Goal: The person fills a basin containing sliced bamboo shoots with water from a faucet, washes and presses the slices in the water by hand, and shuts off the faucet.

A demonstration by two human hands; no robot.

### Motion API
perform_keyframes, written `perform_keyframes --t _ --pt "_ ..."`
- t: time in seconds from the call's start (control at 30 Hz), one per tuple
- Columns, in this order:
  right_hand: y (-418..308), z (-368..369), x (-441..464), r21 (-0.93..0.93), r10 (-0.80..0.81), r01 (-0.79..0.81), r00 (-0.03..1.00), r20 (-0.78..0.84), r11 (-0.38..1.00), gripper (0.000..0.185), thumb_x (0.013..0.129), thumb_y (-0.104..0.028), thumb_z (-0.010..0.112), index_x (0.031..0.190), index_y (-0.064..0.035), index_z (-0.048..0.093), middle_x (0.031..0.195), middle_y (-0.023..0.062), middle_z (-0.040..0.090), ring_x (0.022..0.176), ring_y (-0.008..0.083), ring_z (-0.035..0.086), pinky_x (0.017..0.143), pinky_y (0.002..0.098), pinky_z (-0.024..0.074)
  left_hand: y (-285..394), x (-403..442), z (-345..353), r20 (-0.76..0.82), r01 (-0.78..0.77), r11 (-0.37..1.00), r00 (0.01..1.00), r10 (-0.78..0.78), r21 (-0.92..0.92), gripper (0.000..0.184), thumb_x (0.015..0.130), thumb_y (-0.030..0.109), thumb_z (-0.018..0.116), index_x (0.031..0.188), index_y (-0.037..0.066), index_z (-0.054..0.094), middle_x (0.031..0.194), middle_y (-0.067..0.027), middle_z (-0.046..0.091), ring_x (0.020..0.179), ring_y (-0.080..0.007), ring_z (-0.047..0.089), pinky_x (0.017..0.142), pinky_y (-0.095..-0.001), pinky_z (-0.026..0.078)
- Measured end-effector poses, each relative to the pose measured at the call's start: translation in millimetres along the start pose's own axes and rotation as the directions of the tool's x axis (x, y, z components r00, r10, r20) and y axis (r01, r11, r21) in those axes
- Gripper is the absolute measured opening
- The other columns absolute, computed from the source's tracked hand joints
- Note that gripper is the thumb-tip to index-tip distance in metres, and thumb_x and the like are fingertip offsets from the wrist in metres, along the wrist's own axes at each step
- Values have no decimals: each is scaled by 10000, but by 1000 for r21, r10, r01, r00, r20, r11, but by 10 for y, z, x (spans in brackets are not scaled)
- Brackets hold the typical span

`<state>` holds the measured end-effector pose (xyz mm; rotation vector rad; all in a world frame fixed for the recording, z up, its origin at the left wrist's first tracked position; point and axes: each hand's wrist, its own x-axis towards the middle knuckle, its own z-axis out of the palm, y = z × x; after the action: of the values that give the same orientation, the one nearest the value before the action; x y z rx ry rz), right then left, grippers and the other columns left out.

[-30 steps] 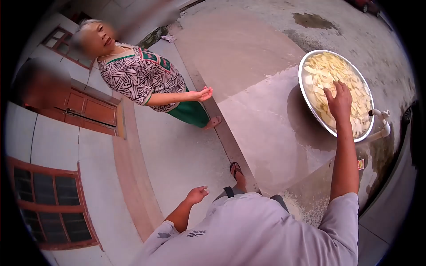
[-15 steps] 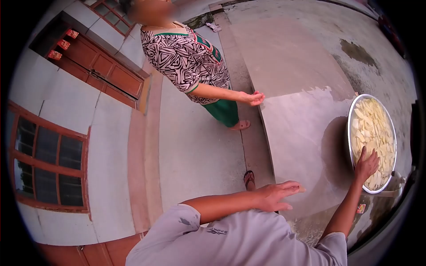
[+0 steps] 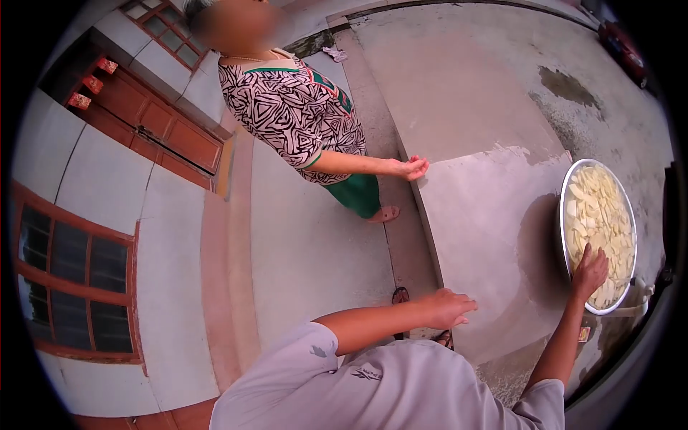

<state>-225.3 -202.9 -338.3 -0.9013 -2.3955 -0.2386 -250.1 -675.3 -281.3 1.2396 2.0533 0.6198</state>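
A wide metal basin (image 3: 563, 204), at the right, is filled with pale yellow cut slices (image 3: 598, 204) that look like a peeled vegetable; I cannot tell which kind. My right hand (image 3: 590, 274) reaches over the near rim, its fingers spread and touching the slices. No slice shows gripped in it. Away from the basin, my left hand (image 3: 450, 308) hovers at the near left of the grey slab (image 3: 473, 236), fingers loosely bent and apart, with nothing visible in them.
Across the slab's left edge stands a person in a patterned top (image 3: 301, 115), one hand (image 3: 412, 169) held out over it. A pipe-like fitting (image 3: 631, 309) is beside the basin. Farther left are a red-framed window (image 3: 75, 272) and a wooden door (image 3: 172, 129).
My left hand has drawn back slightly leftward, its fingers more bent than before. My right hand stays at the slices. The whole view has shifted slightly.
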Motion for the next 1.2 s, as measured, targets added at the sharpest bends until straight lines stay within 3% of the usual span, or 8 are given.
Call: perform_keyframes --t 0.23,0.47,0.6,0.77,0.93,1.03,1.1,1.2 --pt "-54 -20 -18 66 16 -17 1000 13 998 571 1025 -498 616 1291 6 663 1315 235 669 1283 431 570 1115 524 404 -339 -1283 427 -212 477 870 844 -493 -123 447 1000 376 638 1396 171 609 1226 -139 694 1094 -381 677 918 -479 554" --pt "-249 -341 -42 229 110 -114 993 28 967 617 984 -514 653 1298 16 662 1375 207 638 1388 397 493 1204 514 305 -94 -1175 381 -179 493 862 843 -507 -118 412 970 327 680 1349 169 644 1162 -96 725 1027 -322 708 867 -436 576" --pt "-254 -314 -57 228 107 -109 994 19 967 615 980 -508 661 1290 23 662 1364 218 639 1385 407 494 1191 520 312 99 -811 377 -297 275 960 913 -278 -54 389 966 312 690 1325 167 653 1221 -84 712 1103 -305 687 887 -431 572" --pt "-256 -374 -35 236 71 -61 997 -33 970 601 979 -502 662 1283 16 668 1359 215 643 1371 406 504 1182 515 321 724 -142 53 -258 58 998 964 -59 -11 437 968 270 711 1386 173 625 1628 -127 383 1167 -345 668 958 -454 558" --pt "-229 -287 -57 213 62 -59 998 -6 975 602 990 -531 630 1279 -5 676 1351 203 653 1356 393 523 1175 506 335 1186 286 -249 -268 -232 969 942 201 -90 449 945 238 728 1374 159 623 1595 -137 415 1187 -340 653 979 -459 549" --pt "-260 -425 -30 184 46 -55 997 54 981 599 1003 -525 616 1279 3 675 1339 211 660 1356 401 523 1172 492 348 834 169 -20 -89 7 1000 996 -9 -26 443 934 256 739 1347 137 632 1529 -126 486 1175 -341 651 964 -464 550" --pt "-234 -267 -60 201 77 -80 997 22 976 557 1000 -469 652 1285 10 670 1347 222 653 1365 401 518 1175 508 347 290 -88 296 -217 -1 999 976 11 49 424 961 319 701 1321 101 647 1365 -106 620 1187 -336 644 977 -453 545" --pt "-213 -260 -56 199 97 -107 993 60 974 557 1000 -444 666 1331 4 640 1376 206 637 1370 393 515 1188 506 338 146 -620 275 -153 335 937 925 -347 -96 440 977 357 678 1344 116 644 1339 -76 641 1245 -325 622 1032 -443 525"
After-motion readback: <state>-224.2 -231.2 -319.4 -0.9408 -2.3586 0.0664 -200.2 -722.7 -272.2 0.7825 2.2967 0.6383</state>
